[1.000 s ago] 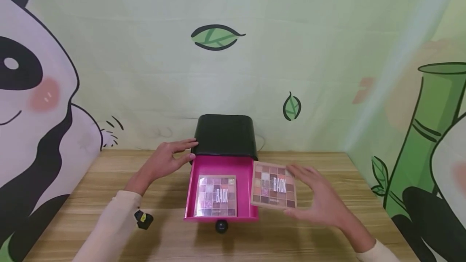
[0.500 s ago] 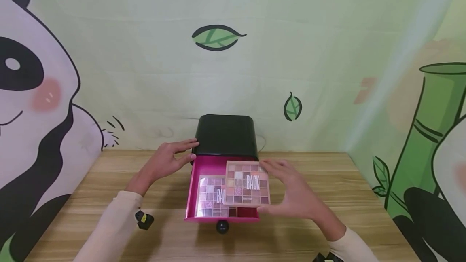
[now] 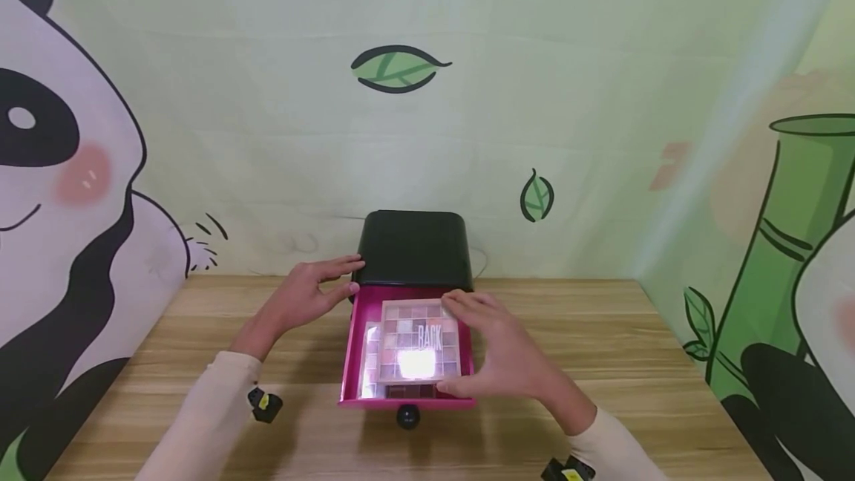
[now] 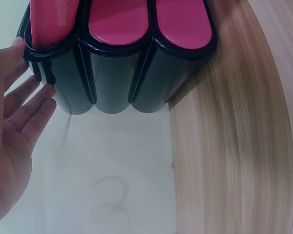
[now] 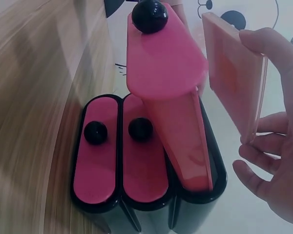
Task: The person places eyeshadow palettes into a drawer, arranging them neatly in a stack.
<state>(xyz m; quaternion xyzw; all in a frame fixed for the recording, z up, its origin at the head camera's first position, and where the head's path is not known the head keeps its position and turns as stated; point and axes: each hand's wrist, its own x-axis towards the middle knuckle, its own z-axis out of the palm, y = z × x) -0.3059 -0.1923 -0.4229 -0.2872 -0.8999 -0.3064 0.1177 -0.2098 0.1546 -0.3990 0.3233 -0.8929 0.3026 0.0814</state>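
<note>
A black cabinet (image 3: 415, 247) stands on the table with its pink top drawer (image 3: 365, 306) pulled out. Inside the drawer lies one eyeshadow palette (image 3: 369, 370), mostly covered from above by a second one. That second eyeshadow palette (image 3: 404, 321) is pinched at its right edge between the thumb and fingers of my right hand (image 3: 510, 351). The right wrist view shows this palette (image 5: 234, 73) held above the drawer's level. My left hand (image 3: 300, 295) touches the cabinet's left side, its fingers fairly straight; the left wrist view shows the fingertips against the black wall.
Two lower pink drawers, the middle one (image 5: 144, 170) and the bottom one (image 5: 95, 161), are closed, each with a black knob. The top drawer's black knob (image 3: 408, 416) juts toward me. A printed cloth backdrop (image 3: 601, 95) rises behind the wooden table (image 3: 267, 451).
My right hand has carried its palette leftward from beside the drawer to over it, above the other palette. The left hand stays at the cabinet.
</note>
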